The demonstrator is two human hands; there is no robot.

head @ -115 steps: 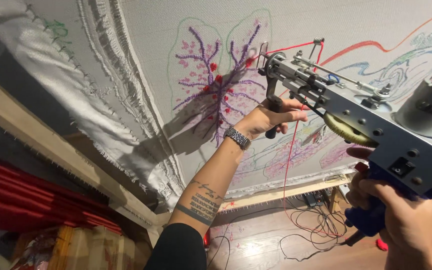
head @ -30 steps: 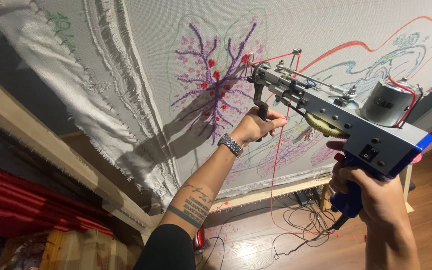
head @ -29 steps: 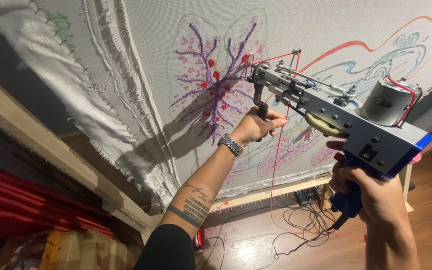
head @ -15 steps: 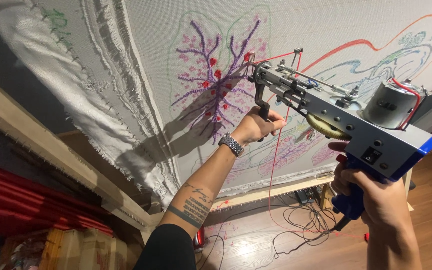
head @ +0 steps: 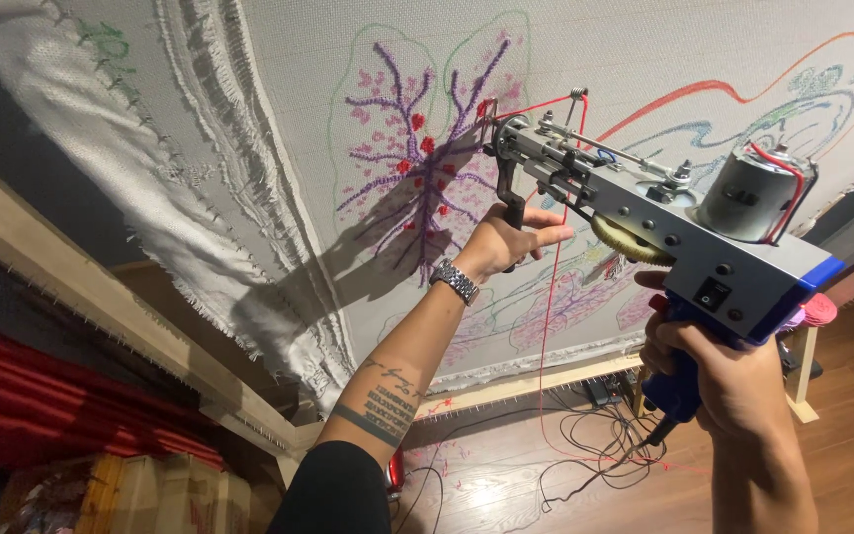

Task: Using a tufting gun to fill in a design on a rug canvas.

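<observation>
Tufting gun (head: 644, 213) lay long axis needle-first into the cloth (head: 279, 69), tip at the purple tree motif (head: 417, 168). L hand (head: 506, 242) clamped on front grip, nearer cloth; R hand (head: 719, 371) clamped on blue rear handle. Red yarn (head: 546, 326) hung btwn.

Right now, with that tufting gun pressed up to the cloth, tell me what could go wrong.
1. The red yarn hangs slack from the tufting gun, right past its exposed yellow gear; it could snag there.
2. The left hand grips the front handle just behind the needle tip, so a slip might bring fingers near moving parts.
3. Cables lie looped on the floor below, a likely trip hazard.
</observation>
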